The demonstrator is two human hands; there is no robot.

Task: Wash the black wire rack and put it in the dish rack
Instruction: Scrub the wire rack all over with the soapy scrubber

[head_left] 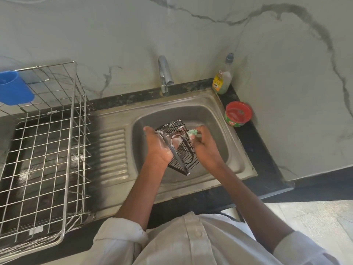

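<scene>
Your left hand point(159, 145) grips the black wire rack point(178, 148) over the sink point(214, 119), fingers curled round its soapy edge, while your right hand point(203, 144) pinches the green scrubber point(192, 133) against the wires. Work every bar, turning it. The dish rack point(44, 142) holds only a blue cup point(14, 88); the red soap tub point(238, 114) sits open.

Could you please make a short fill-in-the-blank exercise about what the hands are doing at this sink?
1. The left hand holds the black wire rack over the ___.
2. The right hand rubs it with a green ___.
3. The dish rack stands to the ___ of the sink.

Missing words: sink; scrubber; left
</scene>
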